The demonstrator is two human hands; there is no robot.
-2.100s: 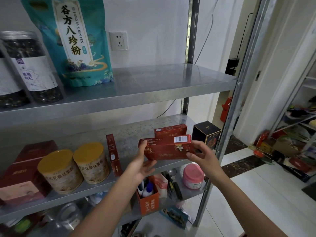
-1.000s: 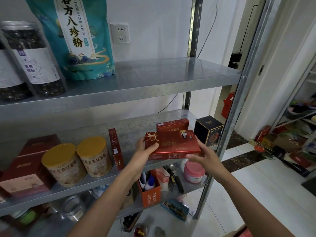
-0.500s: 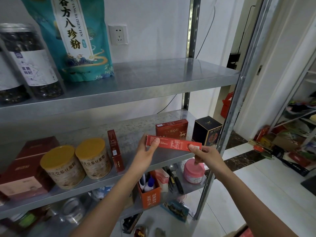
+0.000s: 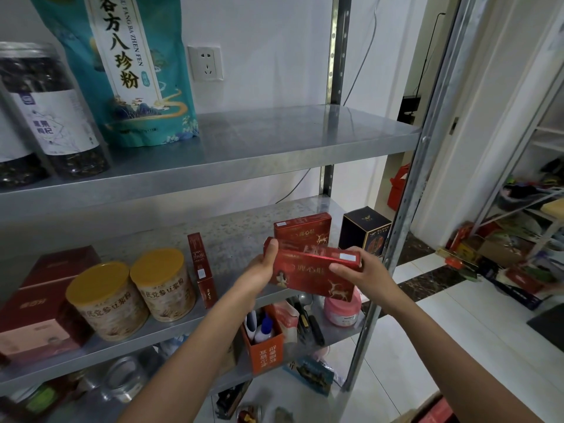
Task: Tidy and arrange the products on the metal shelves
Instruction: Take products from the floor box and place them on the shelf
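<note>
While the left hand [image 4: 258,271] clamps one short end, thumb hooked over the top corner, the right hand [image 4: 358,270] pinches the other end, thumb on the printed face. Between them is the red box [image 4: 311,277], off the shelf and held in the air just in front of the middle shelf [image 4: 238,227] lip.

Change: half a second ago it showed only its thin edge. It is now rolled so the deer-print front faces out, dipping slightly to the right. This reads as orienting before placement.

Directly behind stands a matching red box [image 4: 302,230], upright, with a dark box [image 4: 364,232] to its right. Likely destination is by its twin, label forward. Not yet set down.
</note>
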